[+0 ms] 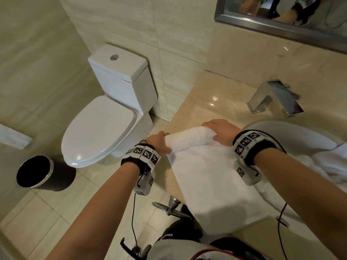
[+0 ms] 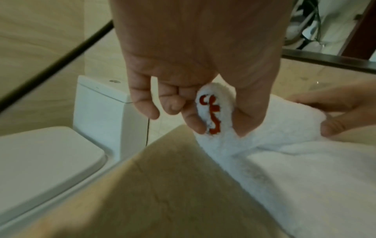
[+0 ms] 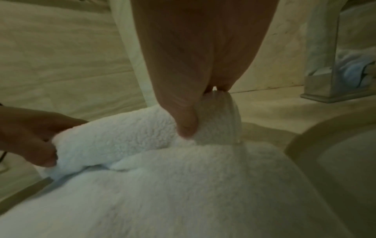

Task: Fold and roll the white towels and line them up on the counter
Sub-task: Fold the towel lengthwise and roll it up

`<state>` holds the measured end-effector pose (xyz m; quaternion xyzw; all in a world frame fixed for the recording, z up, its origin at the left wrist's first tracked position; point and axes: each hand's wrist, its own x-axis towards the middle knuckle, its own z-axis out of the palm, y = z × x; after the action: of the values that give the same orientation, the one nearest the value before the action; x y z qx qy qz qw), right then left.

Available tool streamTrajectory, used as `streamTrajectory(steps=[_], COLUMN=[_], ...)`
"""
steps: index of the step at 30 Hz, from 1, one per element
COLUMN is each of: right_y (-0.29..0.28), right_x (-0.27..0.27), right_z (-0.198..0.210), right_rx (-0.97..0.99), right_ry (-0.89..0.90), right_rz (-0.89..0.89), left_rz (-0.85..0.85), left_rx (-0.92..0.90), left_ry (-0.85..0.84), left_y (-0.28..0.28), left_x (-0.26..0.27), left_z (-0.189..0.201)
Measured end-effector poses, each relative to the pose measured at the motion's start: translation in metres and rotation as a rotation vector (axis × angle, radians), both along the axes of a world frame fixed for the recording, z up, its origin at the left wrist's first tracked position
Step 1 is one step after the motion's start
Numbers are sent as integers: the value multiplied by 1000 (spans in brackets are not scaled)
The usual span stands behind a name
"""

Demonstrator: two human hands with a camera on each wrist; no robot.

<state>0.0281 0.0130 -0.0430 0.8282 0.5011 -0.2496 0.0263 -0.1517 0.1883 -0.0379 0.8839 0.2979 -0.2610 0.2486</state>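
Observation:
A white towel (image 1: 212,186) lies folded lengthwise on the beige counter (image 1: 212,94). Its far end is wound into a roll (image 1: 189,138). My left hand (image 1: 159,142) grips the roll's left end, thumb on the near side and fingers over the far side. In the left wrist view that end (image 2: 211,112) shows red embroidery between my thumb and fingers. My right hand (image 1: 220,131) curls over the roll's right end, thumb pressed into the near side (image 3: 187,127). The flat part of the towel (image 3: 183,193) runs back toward me and reaches the counter's front edge.
A sink basin (image 1: 293,139) sits right of the towel, with more white towels (image 1: 330,162) heaped in it. A chrome faucet (image 1: 274,99) stands behind. The toilet (image 1: 105,119) and a black bin (image 1: 35,171) are to the left, below the counter's edge.

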Motion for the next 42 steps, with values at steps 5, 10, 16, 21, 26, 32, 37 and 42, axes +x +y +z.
streamTrajectory(steps=[5, 10, 16, 21, 26, 32, 37, 42], right_y=[3, 0, -10, -23, -32, -36, -43, -40], right_x=[8, 11, 12, 15, 20, 28, 30, 21], right_z=[0, -2, -5, -4, 1, 7, 10, 7], right_rx=[42, 149, 154, 127, 220, 631, 462, 403], right_ry=[-160, -308, -199, -31, 237, 789, 736, 429], right_rz=[39, 110, 138, 47, -190, -983, -1080, -962], left_rz=[-64, -102, -114, -109, -26, 61, 17, -30], left_rx=[191, 295, 293, 58, -131, -154, -200, -100], left_ry=[-8, -93, -123, -161, -268, -369, -453, -443], left_y=[0, -5, -13, -4, 9, 9, 4, 1], left_x=[15, 22, 14, -2, -15, -10, -10, -10], left_z=[2, -2, -16, -19, -23, -21, -21, -25])
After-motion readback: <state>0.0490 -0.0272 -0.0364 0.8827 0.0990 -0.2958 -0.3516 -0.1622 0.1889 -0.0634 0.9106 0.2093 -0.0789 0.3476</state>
